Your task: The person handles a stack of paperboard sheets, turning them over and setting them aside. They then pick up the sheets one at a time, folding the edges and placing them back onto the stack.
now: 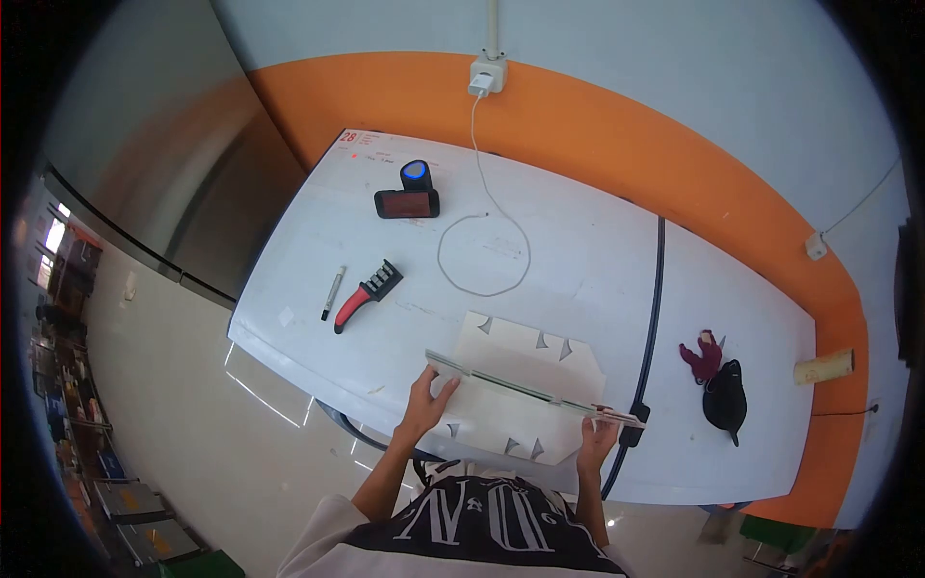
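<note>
A long, thin flat panel (515,387), seen nearly edge-on, is held up between both hands. My left hand (425,400) grips its left end, thumb and fingers pinched on it. My right hand (598,438) holds the right end in the same way, near a black clip-like piece on the dark cable. Beneath the panel, a pale sheet (528,344) with cut corners and several small curved dark slits lies flat on the white table (289,255). What the panel's faces look like is hidden by the angle.
A red-handled tool (355,306) and a marker (333,293) lie at left. Behind them stands a black device (407,203). A white cable (528,255) loops mid-table. A dark cable (656,308) crosses the table; beyond it are a maroon item (700,358) and a black pouch (724,400).
</note>
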Demonstrator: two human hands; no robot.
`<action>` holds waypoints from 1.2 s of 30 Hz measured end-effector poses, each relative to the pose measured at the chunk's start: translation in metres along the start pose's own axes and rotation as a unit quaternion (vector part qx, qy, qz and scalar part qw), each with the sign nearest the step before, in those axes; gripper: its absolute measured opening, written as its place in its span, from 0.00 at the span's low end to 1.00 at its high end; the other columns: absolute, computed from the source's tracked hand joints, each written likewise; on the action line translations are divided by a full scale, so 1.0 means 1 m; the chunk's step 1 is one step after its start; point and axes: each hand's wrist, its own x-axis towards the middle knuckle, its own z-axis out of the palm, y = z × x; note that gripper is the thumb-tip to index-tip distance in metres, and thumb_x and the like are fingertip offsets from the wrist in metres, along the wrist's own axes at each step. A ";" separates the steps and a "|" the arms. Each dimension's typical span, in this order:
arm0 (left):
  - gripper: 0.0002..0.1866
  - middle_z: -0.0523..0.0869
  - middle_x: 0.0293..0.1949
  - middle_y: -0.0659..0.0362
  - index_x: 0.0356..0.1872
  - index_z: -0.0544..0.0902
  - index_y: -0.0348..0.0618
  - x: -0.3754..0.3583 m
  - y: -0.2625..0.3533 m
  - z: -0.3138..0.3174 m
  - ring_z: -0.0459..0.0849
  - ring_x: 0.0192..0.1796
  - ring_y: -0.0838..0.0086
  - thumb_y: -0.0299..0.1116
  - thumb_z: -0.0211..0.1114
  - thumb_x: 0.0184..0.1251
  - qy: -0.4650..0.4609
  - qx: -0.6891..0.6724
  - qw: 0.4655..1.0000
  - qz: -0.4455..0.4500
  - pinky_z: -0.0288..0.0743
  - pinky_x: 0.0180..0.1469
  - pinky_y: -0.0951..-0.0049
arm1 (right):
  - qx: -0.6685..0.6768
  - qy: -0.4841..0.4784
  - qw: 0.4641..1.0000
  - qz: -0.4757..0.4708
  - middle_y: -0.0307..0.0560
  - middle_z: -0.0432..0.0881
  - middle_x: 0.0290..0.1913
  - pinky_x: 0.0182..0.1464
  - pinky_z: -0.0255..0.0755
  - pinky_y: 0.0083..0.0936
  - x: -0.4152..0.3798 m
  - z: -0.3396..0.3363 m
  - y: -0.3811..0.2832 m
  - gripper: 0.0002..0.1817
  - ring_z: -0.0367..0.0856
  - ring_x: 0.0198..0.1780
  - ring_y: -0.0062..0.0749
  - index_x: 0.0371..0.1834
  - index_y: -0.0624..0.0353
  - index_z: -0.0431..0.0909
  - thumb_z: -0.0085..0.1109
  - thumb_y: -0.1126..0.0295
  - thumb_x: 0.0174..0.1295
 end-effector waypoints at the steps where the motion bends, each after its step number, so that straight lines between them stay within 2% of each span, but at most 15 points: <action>1: 0.14 0.90 0.44 0.46 0.52 0.83 0.34 0.003 -0.003 -0.001 0.89 0.50 0.56 0.33 0.71 0.75 -0.002 0.006 1.000 0.006 0.80 0.57 0.60 | 0.034 0.009 0.999 0.039 0.52 0.82 0.58 0.69 0.71 0.37 -0.002 0.000 0.003 0.22 0.80 0.63 0.38 0.63 0.67 0.73 0.67 0.80 0.67; 2: 0.13 0.90 0.42 0.46 0.48 0.85 0.34 0.005 -0.005 -0.003 0.90 0.44 0.58 0.35 0.72 0.74 -0.004 0.013 1.000 0.013 0.82 0.52 0.61 | 0.069 0.017 0.995 0.076 0.53 0.82 0.60 0.70 0.72 0.37 -0.001 -0.001 0.006 0.23 0.81 0.63 0.39 0.65 0.68 0.72 0.66 0.81 0.67; 3: 0.13 0.90 0.42 0.46 0.48 0.85 0.34 0.005 -0.006 -0.004 0.90 0.44 0.58 0.35 0.72 0.74 -0.003 0.012 1.000 0.015 0.82 0.52 0.61 | 0.070 0.017 0.995 0.074 0.53 0.82 0.60 0.70 0.72 0.37 0.000 0.002 0.001 0.23 0.81 0.63 0.39 0.65 0.68 0.72 0.66 0.81 0.67; 5: 0.13 0.91 0.37 0.47 0.43 0.86 0.34 0.003 -0.006 -0.007 0.87 0.33 0.62 0.35 0.74 0.73 0.024 0.096 0.995 0.007 0.82 0.41 0.65 | 0.042 0.021 0.995 0.084 0.53 0.82 0.61 0.68 0.73 0.36 0.003 0.008 -0.023 0.26 0.82 0.62 0.39 0.68 0.69 0.72 0.65 0.83 0.67; 8: 0.13 0.91 0.35 0.48 0.42 0.86 0.34 0.001 0.005 -0.014 0.84 0.29 0.67 0.36 0.75 0.72 0.026 0.095 0.994 0.052 0.79 0.35 0.69 | 0.016 0.010 0.995 0.099 0.52 0.83 0.59 0.66 0.74 0.35 0.001 0.004 -0.031 0.26 0.83 0.60 0.37 0.68 0.70 0.73 0.65 0.82 0.67; 12: 0.14 0.91 0.33 0.49 0.43 0.86 0.33 -0.006 0.011 -0.003 0.85 0.31 0.70 0.37 0.76 0.72 0.049 0.047 0.998 0.002 0.80 0.36 0.70 | -0.020 0.012 0.994 0.110 0.52 0.85 0.58 0.65 0.74 0.32 0.000 0.006 -0.046 0.24 0.83 0.59 0.34 0.67 0.72 0.75 0.65 0.81 0.67; 18: 0.17 0.92 0.39 0.45 0.54 0.81 0.31 -0.024 -0.002 0.008 0.91 0.38 0.65 0.37 0.69 0.79 0.037 0.032 0.998 -0.048 0.82 0.42 0.65 | -0.015 -0.006 0.995 0.099 0.51 0.86 0.57 0.66 0.72 0.31 0.004 -0.007 -0.043 0.23 0.83 0.59 0.34 0.65 0.72 0.76 0.63 0.75 0.68; 20: 0.19 0.92 0.40 0.42 0.57 0.78 0.30 -0.031 -0.001 0.009 0.92 0.40 0.64 0.38 0.66 0.81 0.009 -0.004 0.995 -0.098 0.83 0.44 0.64 | 0.154 -0.005 0.970 0.189 0.50 0.86 0.58 0.68 0.72 0.34 0.006 -0.016 -0.043 0.24 0.83 0.61 0.38 0.66 0.71 0.77 0.62 0.73 0.68; 21: 0.18 0.92 0.44 0.45 0.57 0.78 0.30 -0.034 -0.001 0.010 0.90 0.46 0.69 0.38 0.64 0.83 -0.002 -0.033 0.990 -0.136 0.82 0.50 0.67 | 0.153 -0.005 0.970 0.188 0.50 0.86 0.58 0.68 0.72 0.34 0.006 -0.019 -0.044 0.24 0.83 0.61 0.38 0.66 0.71 0.77 0.62 0.73 0.68; 23: 0.18 0.91 0.46 0.47 0.57 0.78 0.30 -0.040 0.000 0.017 0.88 0.48 0.71 0.38 0.64 0.83 0.001 -0.083 0.984 -0.158 0.81 0.52 0.68 | 0.316 -0.019 0.912 0.261 0.51 0.84 0.63 0.69 0.73 0.36 0.008 -0.026 -0.044 0.27 0.82 0.65 0.42 0.70 0.70 0.73 0.61 0.73 0.68; 27: 0.17 0.87 0.51 0.54 0.59 0.77 0.32 -0.050 -0.003 0.026 0.83 0.52 0.76 0.39 0.60 0.86 -0.001 -0.189 0.956 -0.226 0.78 0.56 0.72 | 0.259 -0.070 0.921 0.281 0.52 0.80 0.67 0.71 0.74 0.39 0.004 -0.029 -0.030 0.31 0.81 0.68 0.43 0.75 0.68 0.67 0.60 0.74 0.69; 29: 0.19 0.86 0.50 0.54 0.62 0.75 0.32 -0.054 -0.009 0.027 0.83 0.51 0.75 0.39 0.60 0.86 -0.010 -0.199 0.947 -0.253 0.79 0.56 0.72 | 0.207 -0.078 0.914 0.341 0.53 0.79 0.68 0.71 0.75 0.41 -0.004 -0.023 -0.026 0.33 0.80 0.69 0.44 0.79 0.64 0.62 0.60 0.74 0.71; 31: 0.20 0.86 0.49 0.55 0.64 0.73 0.33 -0.054 0.002 0.022 0.83 0.51 0.74 0.40 0.60 0.87 -0.018 -0.208 0.936 -0.282 0.79 0.56 0.72 | 0.234 -0.070 0.903 0.352 0.52 0.77 0.70 0.72 0.74 0.44 -0.009 -0.018 -0.022 0.35 0.79 0.70 0.46 0.80 0.61 0.61 0.61 0.77 0.70; 33: 0.22 0.85 0.50 0.54 0.67 0.70 0.34 -0.047 0.028 0.012 0.84 0.48 0.73 0.41 0.59 0.87 -0.050 -0.270 0.890 -0.364 0.81 0.51 0.70 | 0.261 -0.063 0.892 0.363 0.52 0.75 0.71 0.74 0.73 0.46 -0.014 -0.015 -0.024 0.36 0.77 0.71 0.48 0.81 0.58 0.60 0.61 0.79 0.69; 36: 0.23 0.85 0.50 0.53 0.70 0.68 0.35 -0.044 0.036 0.003 0.84 0.43 0.73 0.37 0.61 0.85 -0.082 -0.334 0.857 -0.382 0.81 0.43 0.69 | 0.291 -0.046 0.881 0.371 0.52 0.79 0.67 0.67 0.80 0.45 -0.017 -0.011 -0.038 0.32 0.82 0.67 0.46 0.78 0.57 0.62 0.58 0.78 0.71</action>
